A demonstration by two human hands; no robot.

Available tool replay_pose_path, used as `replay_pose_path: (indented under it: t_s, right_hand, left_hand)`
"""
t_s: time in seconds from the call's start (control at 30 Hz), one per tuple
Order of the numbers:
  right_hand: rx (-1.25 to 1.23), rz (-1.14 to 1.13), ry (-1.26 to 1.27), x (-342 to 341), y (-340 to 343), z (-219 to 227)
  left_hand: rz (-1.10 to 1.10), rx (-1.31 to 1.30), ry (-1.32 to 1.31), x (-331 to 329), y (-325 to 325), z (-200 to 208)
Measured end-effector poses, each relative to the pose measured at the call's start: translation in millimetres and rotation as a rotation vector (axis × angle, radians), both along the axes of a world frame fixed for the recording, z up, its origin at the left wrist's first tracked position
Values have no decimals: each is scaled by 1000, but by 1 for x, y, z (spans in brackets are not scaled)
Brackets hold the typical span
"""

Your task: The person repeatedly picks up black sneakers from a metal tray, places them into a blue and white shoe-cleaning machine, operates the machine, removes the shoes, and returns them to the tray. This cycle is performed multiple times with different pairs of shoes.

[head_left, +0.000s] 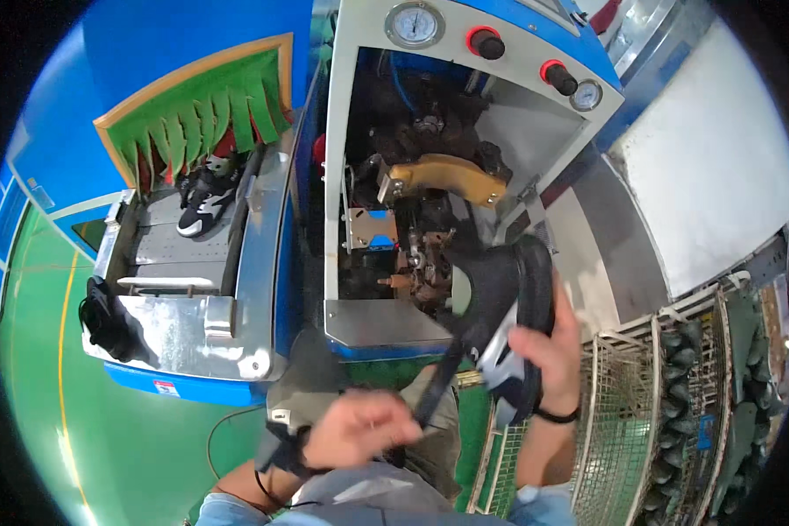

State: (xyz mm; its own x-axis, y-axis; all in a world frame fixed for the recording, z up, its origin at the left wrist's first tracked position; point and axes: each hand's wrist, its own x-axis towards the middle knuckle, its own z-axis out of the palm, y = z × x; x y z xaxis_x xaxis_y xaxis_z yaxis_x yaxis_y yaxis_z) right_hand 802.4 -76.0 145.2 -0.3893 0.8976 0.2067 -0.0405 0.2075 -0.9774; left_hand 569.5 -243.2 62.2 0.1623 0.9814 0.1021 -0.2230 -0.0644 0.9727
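My right hand [552,351] grips a black, grey and white shoe [500,351] along its outer side, holding it up in front of the machine with its sole edge turned away to the right. From the shoe a narrow dark strap [443,381] runs down to the left. My left hand [359,430], slightly smeared by motion, has its fingers pinched together at the strap's lower end. Whether the strap is a lace or a pull band is too blurred to tell.
Ahead stands a machine [342,324] with gauges, knobs and a tan curved pad [447,178]. At left, a conveyor [158,237] carries a black-and-white shoe [209,202] beneath green curtain strips [210,114]; a black shoe [105,320] sits at its corner. Wire racks [622,403] hold dark shoe-last shapes at right.
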Motion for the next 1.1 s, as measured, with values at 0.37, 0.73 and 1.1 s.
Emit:
replay_pose_path:
  t_s: [0.37, 0.73, 1.1]
  right_hand:
    - [439, 56, -1112, -94, 111, 54]
    - [494, -152, -1139, -125, 123, 28]
    - [748, -377, -917, -101, 59, 22]
  left_hand:
    - [148, -433, -492, 0, 114, -57]
    - [262, -377, -380, -8, 118, -72]
    - [94, -288, 10, 26, 70, -49]
